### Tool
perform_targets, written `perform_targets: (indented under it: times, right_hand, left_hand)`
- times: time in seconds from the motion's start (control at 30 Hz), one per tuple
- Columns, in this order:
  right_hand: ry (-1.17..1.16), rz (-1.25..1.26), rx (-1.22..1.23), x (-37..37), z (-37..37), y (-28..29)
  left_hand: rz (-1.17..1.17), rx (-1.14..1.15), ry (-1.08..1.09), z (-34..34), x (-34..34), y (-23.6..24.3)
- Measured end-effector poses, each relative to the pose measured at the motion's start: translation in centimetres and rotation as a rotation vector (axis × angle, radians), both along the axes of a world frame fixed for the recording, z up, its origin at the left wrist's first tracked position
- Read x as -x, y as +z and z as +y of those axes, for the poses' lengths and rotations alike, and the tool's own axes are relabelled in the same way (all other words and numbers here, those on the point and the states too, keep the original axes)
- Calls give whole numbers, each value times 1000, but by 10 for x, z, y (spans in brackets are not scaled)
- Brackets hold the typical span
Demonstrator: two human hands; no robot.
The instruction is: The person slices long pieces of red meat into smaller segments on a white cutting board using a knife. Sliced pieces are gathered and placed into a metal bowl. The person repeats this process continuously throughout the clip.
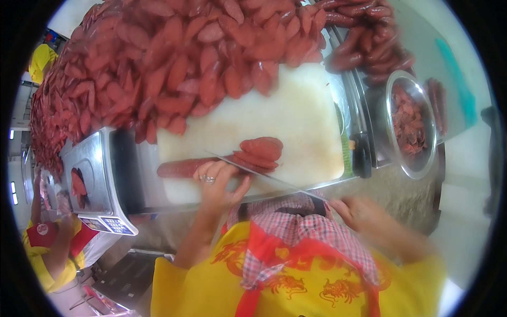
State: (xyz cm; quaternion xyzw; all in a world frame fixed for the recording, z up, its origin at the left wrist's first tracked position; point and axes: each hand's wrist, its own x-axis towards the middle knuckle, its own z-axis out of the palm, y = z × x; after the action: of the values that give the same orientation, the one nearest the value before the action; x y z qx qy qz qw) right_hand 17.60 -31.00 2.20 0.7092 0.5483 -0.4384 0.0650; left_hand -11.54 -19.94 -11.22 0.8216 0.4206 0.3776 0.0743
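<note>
My left hand (pixel 215 182), with a ring on one finger, presses down on a reddish-brown sausage (pixel 177 168) lying across the white cutting board (pixel 306 119). A long knife (pixel 285 183) is gripped in my right hand (pixel 359 212), past the board's near edge; its handle is hidden in the fist. The blade slants up and left across the sausage, just beyond my left fingers. Several oval sausage slices (pixel 262 149) lean together at the cut end. A large heap of similar slices (pixel 174 58) covers the board's far and left sides.
Whole sausages (pixel 369 45) are piled at the far right, above a steel bowl (pixel 392 113) of sausage scraps. A black handle (pixel 362 154) stands beside the board's right edge. To the left is a scale (pixel 100 174) with slices on it; a co-worker in yellow (pixel 53 259) is beyond.
</note>
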Motion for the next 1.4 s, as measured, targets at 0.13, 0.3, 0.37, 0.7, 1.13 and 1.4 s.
perform_targets:
  times: [0.13, 0.3, 0.37, 0.7, 1.13, 1.4]
  right_hand:
    - [166, 91, -203, 58, 62, -68]
    - [135, 116, -204, 65, 74, -67]
    - [85, 65, -141, 37, 51, -40]
    - [1, 22, 2, 24, 14, -25]
    - [35, 88, -62, 32, 24, -7]
    - [-16, 125, -71, 50, 28, -21]
  left_hand:
    - [6, -19, -4, 1, -2, 3]
    - [17, -61, -53, 2, 11, 5]
    - [14, -73, -32, 1, 16, 4]
    - [-18, 8, -1, 2, 15, 6]
    - [75, -63, 32, 7, 35, 6]
    - [0, -3, 8, 9, 34, 3]
